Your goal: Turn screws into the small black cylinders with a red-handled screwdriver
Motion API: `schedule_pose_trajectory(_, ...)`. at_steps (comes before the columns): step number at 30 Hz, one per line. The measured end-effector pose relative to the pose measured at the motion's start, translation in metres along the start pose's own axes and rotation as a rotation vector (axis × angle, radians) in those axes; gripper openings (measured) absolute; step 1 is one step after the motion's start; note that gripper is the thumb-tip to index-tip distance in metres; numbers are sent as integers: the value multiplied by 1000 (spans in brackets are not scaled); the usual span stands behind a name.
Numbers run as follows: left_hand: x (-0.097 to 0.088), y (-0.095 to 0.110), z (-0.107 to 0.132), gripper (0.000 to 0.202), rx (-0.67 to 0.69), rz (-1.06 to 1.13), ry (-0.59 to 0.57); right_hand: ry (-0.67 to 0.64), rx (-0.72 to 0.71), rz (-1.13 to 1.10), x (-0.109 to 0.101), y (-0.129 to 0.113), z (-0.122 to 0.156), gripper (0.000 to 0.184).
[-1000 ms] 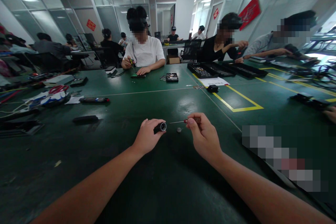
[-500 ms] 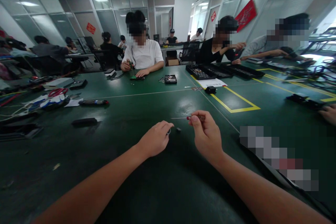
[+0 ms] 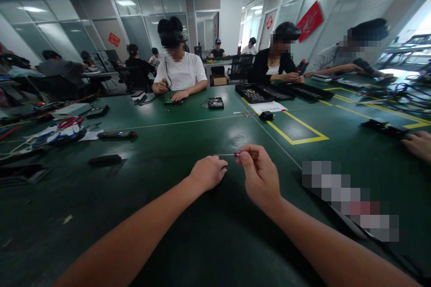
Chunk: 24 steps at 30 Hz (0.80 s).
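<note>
Your two bare hands meet low over the green surface (image 3: 188,136), just left of the near corner of the yellow taped rectangle (image 3: 279,132). Inside that rectangle's far end lie a white sheet (image 3: 269,106) and a small black box (image 3: 266,115), and beyond it stand long black trays (image 3: 252,93) in front of seated co-workers. Farther off, beyond and left of the rectangle, a person in a white shirt (image 3: 180,74) works near a small black device (image 3: 216,102). Well to the rectangle's left lie a black bar (image 3: 104,159), a pen-shaped tool (image 3: 116,134) and red-handled scissors (image 3: 69,122). Right of the rectangle, at the picture's edge, a co-worker's hand (image 3: 419,143) rests on the surface. Both your forearms reach in from the lower corners and converge. Your left hand (image 3: 208,172) sits palm down with knuckles up and fingers curled to the surface, and you cannot tell whether its grip has closed on anything. Your right hand (image 3: 261,177) shows its back to you, its grip closed between thumb and forefinger on the red-collared handle of a slim screwdriver (image 3: 247,154). The thin shaft lies level and points away from the rectangle, just above the left hand's fingertips.
</note>
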<state>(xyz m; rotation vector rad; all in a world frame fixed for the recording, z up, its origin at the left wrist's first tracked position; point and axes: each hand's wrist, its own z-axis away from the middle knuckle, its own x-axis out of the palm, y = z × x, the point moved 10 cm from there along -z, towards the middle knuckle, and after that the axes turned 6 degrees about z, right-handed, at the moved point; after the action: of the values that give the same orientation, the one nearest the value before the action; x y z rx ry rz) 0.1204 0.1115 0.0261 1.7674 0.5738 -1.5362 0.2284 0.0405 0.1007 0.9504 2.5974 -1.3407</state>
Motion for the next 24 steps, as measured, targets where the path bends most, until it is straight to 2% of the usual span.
schedule_pose_trajectory(2, -3, -5, 1, 26, 5, 15, -7, -7, -2, -5, 0, -1, 0, 12)
schedule_pose_trajectory(4, -6, -19, 5, 29, -26, 49, -26, -18, 3, -19, 1, -1, 0, 12)
schedule_pose_trajectory(7, -11, -57, 17, 32, -137, 172, -83, -40, 9, -48, 3, -1, 1, 12)
schedule_pose_trajectory(9, -21, -88, 30, 33, -238, 325, -83, -54, 13, -60, 5, 0, 1, 12)
schedule_pose_trajectory(11, -34, -117, 46, 38, -309, 381, -75, -67, 18, -58, 8, 1, 1, 12)
schedule_pose_trajectory(12, -39, -132, 57, 43, -360, 432, -75, -72, 19, -56, 8, 1, 1, 12)
schedule_pose_trajectory(13, -42, -151, 71, 44, -479, 573, -62, -75, 20, -53, 9, 2, 1, 12)
schedule_pose_trajectory(14, -47, -166, 85, 46, -548, 616, -49, -78, 21, -51, 9, 2, 1, 13)
schedule_pose_trajectory(18, -66, -218, 145, 43, -708, 689, 39, -105, 35, -54, 13, 5, 1, 14)
schedule_pose_trajectory(20, -72, -249, 183, 34, -856, 882, 184, -114, 45, -51, 14, 6, 2, 15)
schedule_pose_trajectory(24, -85, -292, 248, 26, -1013, 1181, 411, -126, 48, -42, 16, 5, 3, 15)
